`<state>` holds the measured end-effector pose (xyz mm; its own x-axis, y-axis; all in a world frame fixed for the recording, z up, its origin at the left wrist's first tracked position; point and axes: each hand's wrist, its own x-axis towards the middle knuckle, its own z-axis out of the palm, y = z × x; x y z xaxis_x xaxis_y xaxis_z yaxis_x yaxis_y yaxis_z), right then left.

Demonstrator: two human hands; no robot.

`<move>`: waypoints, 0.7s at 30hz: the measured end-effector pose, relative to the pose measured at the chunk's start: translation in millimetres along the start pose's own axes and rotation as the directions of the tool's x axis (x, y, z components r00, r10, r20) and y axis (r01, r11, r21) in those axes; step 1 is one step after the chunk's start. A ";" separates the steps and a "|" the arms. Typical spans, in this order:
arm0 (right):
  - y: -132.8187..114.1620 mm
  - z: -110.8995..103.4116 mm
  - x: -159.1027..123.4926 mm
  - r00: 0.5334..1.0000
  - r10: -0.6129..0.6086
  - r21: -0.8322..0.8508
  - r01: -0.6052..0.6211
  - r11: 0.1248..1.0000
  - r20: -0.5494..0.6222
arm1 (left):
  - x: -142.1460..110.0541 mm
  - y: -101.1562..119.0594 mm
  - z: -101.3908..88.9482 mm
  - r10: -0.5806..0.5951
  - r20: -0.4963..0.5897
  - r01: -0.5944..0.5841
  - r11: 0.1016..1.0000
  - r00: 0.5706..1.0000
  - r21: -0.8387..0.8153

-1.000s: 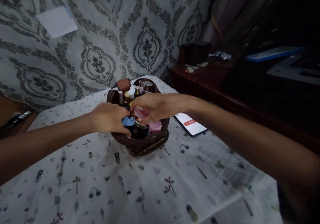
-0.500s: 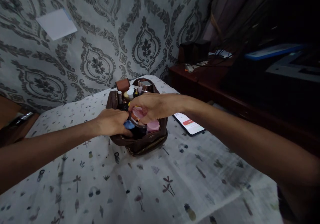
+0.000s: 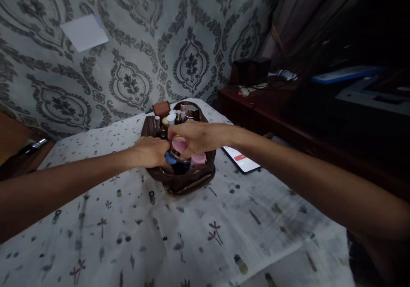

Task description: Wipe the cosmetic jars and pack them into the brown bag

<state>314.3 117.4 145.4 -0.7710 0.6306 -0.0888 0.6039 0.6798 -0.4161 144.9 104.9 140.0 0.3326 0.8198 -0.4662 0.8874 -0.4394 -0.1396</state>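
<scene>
A brown zip-up cosmetic bag stands unzipped on the bed sheet, packed with make-up items. My right hand reaches in from the right, its fingers closed round a pink round jar with a coppery band. My left hand is curled over the bag's left rim, with the thumb inside; part of its fingers is hidden. Just beside the thumb is a blue item. A second pink-lidded jar sits under my right hand. Behind are white-capped containers and a shiny metallic cap.
A phone with a lit screen lies right of the bag. A small brown box-like object sits behind it. To the right stands a dark red wooden desk with cables. A white card is on the patterned wall.
The view has shifted slightly, so the bag and wall appear a little further right. Both hands stay at the bag, and the pink jar remains in my right hand.
</scene>
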 end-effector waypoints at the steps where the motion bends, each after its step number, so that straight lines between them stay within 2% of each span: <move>1: 0.6 0.8 0.1 1.000 0.000 -0.007 0.000 1.000 -0.005 | 0.4 -1.4 -3.4 0.004 0.010 -0.004 1.000 1.000 -0.001; 7: 3.9 3.0 -2.1 0.998 -0.031 -0.010 0.030 0.999 -0.055 | -14.1 -17.5 -20.5 0.162 -0.031 -0.164 0.968 0.986 -0.188; 12: 3.3 2.2 -4.4 0.997 -0.017 -0.007 0.017 1.000 -0.073 | -35.1 -23.9 -25.3 0.322 0.042 -0.300 0.916 0.946 -0.267; 17: 2.1 4.2 0.8 0.998 -0.042 -0.023 0.041 0.999 -0.046 | -34.6 -23.2 -26.5 0.320 0.122 -0.288 0.931 0.940 -0.225; 19: -0.1 6.1 4.2 0.999 -0.048 -0.063 0.047 0.997 -0.020 | -33.2 -25.0 -26.5 0.348 0.106 -0.315 0.918 0.932 -0.243; 21: -2.3 8.0 6.8 0.999 -0.047 -0.116 0.047 0.992 0.008 | -34.6 -28.8 -25.0 0.379 0.037 -0.352 0.888 0.925 -0.295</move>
<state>306.0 117.2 138.6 -0.8000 0.5951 -0.0765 0.5860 0.7478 -0.3120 115.8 98.4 182.0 0.6316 0.5781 -0.5166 0.7656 -0.5702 0.2979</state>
